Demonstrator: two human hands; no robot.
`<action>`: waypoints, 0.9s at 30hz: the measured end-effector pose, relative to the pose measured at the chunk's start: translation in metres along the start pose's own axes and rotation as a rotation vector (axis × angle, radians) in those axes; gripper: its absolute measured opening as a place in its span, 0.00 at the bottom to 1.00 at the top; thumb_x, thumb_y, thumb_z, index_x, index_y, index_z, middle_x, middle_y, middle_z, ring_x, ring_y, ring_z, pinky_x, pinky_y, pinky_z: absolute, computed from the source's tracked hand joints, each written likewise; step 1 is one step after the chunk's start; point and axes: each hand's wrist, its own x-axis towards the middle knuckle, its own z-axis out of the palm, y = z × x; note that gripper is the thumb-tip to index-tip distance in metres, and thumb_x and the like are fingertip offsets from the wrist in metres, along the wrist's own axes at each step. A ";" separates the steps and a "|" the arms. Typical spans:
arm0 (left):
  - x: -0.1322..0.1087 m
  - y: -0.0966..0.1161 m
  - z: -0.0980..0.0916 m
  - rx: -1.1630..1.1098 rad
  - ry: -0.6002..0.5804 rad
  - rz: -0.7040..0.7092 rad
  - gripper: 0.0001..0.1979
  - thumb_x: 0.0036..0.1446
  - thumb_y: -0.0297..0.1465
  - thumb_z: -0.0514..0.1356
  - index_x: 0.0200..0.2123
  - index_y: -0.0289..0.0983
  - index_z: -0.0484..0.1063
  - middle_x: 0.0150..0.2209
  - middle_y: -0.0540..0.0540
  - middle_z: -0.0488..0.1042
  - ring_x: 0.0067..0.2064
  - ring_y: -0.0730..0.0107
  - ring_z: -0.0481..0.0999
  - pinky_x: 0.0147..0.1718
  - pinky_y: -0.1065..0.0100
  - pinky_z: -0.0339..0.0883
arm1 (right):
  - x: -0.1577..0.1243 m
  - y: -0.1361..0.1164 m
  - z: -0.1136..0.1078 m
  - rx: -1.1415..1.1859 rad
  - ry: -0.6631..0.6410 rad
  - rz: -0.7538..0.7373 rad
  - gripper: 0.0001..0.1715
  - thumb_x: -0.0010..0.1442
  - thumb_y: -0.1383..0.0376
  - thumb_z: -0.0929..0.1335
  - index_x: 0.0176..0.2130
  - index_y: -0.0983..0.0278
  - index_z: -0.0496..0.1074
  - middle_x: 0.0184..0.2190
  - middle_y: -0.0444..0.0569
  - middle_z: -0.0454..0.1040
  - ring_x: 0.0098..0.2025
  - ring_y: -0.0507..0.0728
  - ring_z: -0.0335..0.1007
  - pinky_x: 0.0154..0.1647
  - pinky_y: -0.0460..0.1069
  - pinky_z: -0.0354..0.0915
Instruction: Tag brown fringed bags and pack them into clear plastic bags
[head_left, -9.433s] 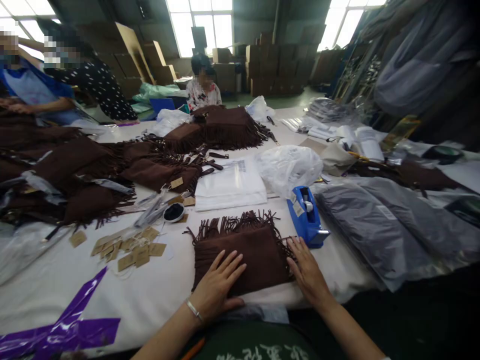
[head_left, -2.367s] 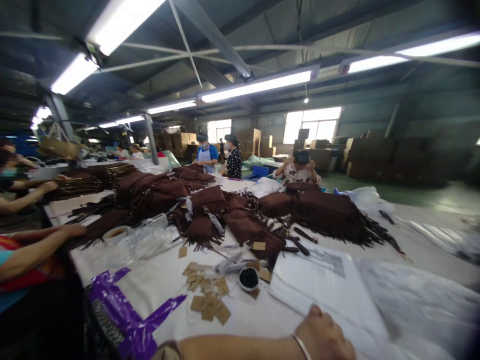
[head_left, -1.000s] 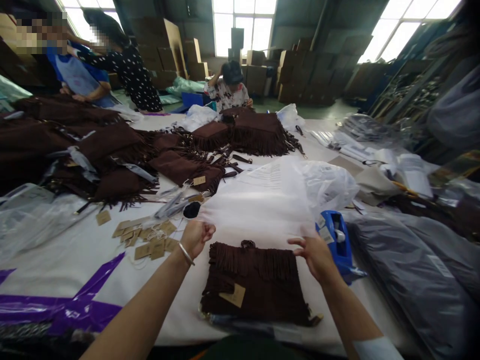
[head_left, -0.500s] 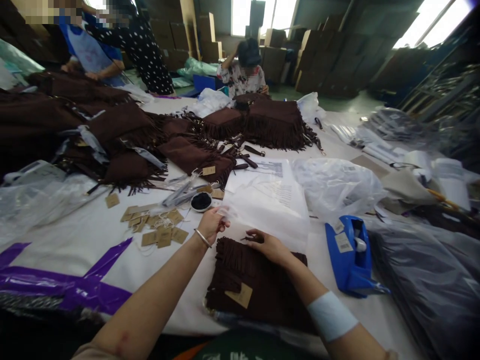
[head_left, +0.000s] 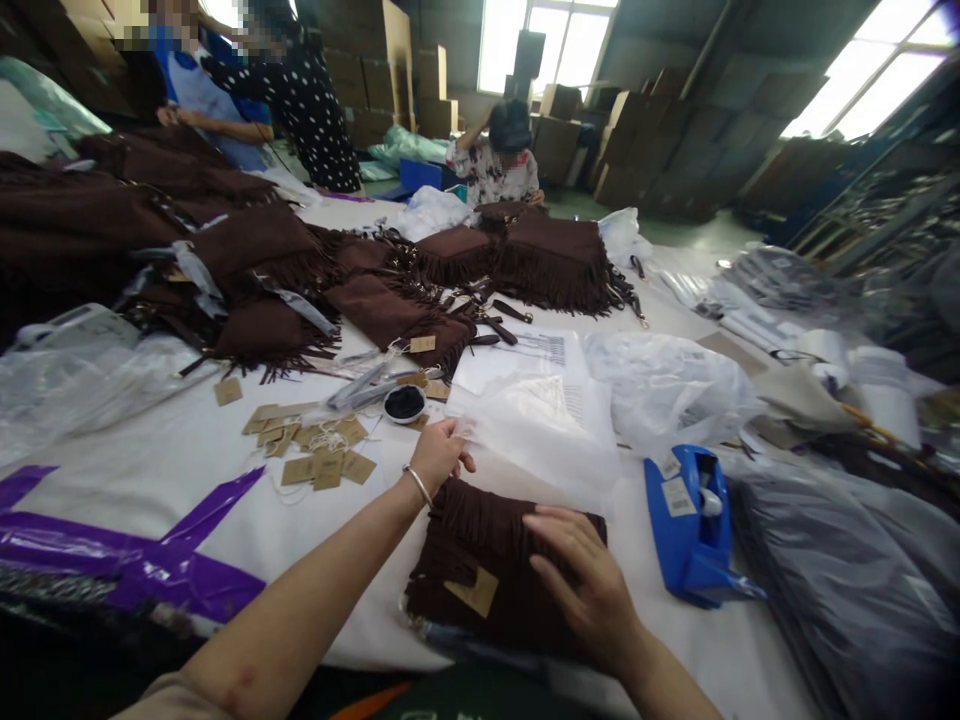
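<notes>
A dark brown fringed bag (head_left: 502, 560) lies folded in front of me, with a tan paper tag (head_left: 474, 590) on top of it. My left hand (head_left: 441, 455) is just beyond the bag's far left corner, fingers pinched on the edge of a clear plastic bag (head_left: 517, 440). That plastic lies over white printed sheets (head_left: 517, 350). Over the right part of the brown bag is my right hand (head_left: 581, 570), fingers spread and holding nothing. Whether its fingertips press on the fabric I cannot tell.
Loose tan tags (head_left: 322, 455) and a small dish of black material (head_left: 404, 402) are left of centre. A blue tape dispenser (head_left: 690, 530) stands at right beside plastic-wrapped dark goods (head_left: 847, 570). More fringed bags (head_left: 255, 240) are piled across the table; several people work beyond.
My right hand has moved nearer to me, from the brown bag's far edge to over its right part, and its fingers have spread. My left hand still pinches the plastic.
</notes>
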 end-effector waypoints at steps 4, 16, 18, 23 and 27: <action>-0.012 0.014 0.011 0.162 -0.019 0.070 0.12 0.54 0.37 0.56 0.33 0.32 0.73 0.11 0.53 0.66 0.10 0.77 0.61 0.10 0.77 0.51 | 0.064 -0.001 0.005 -0.273 0.204 0.013 0.40 0.57 0.60 0.68 0.63 0.63 0.50 0.59 0.53 0.60 0.64 0.63 0.46 0.62 0.60 0.53; -0.032 0.005 -0.048 0.429 0.335 0.236 0.23 0.44 0.21 0.57 0.44 0.42 0.74 0.14 0.55 0.68 0.22 0.68 0.70 0.25 0.73 0.61 | 0.040 0.091 -0.054 -0.380 0.500 0.389 0.22 0.49 0.69 0.65 0.46 0.61 0.71 0.42 0.51 0.69 0.47 0.62 0.62 0.53 0.57 0.57; -0.027 -0.006 -0.044 0.209 0.278 0.105 0.20 0.46 0.23 0.56 0.44 0.39 0.73 0.12 0.55 0.67 0.17 0.71 0.66 0.18 0.75 0.57 | 0.020 0.106 -0.055 -0.076 0.610 0.585 0.28 0.47 0.65 0.68 0.50 0.62 0.68 0.41 0.50 0.70 0.41 0.59 0.66 0.43 0.54 0.65; -0.006 -0.013 -0.004 -0.210 0.109 -0.134 0.12 0.57 0.28 0.52 0.43 0.32 0.69 0.21 0.47 0.75 0.13 0.79 0.64 0.08 0.79 0.46 | -0.008 0.129 -0.036 0.605 0.732 0.910 0.30 0.46 0.57 0.70 0.49 0.63 0.66 0.24 0.38 0.68 0.13 0.45 0.53 0.09 0.40 0.46; 0.007 -0.009 0.021 -0.427 -0.036 -0.254 0.10 0.61 0.31 0.52 0.39 0.30 0.68 0.36 0.36 0.78 0.28 0.71 0.78 0.18 0.77 0.68 | -0.010 0.136 -0.035 0.735 0.854 0.856 0.24 0.49 0.56 0.68 0.46 0.58 0.67 0.31 0.40 0.73 0.27 0.49 0.71 0.20 0.41 0.65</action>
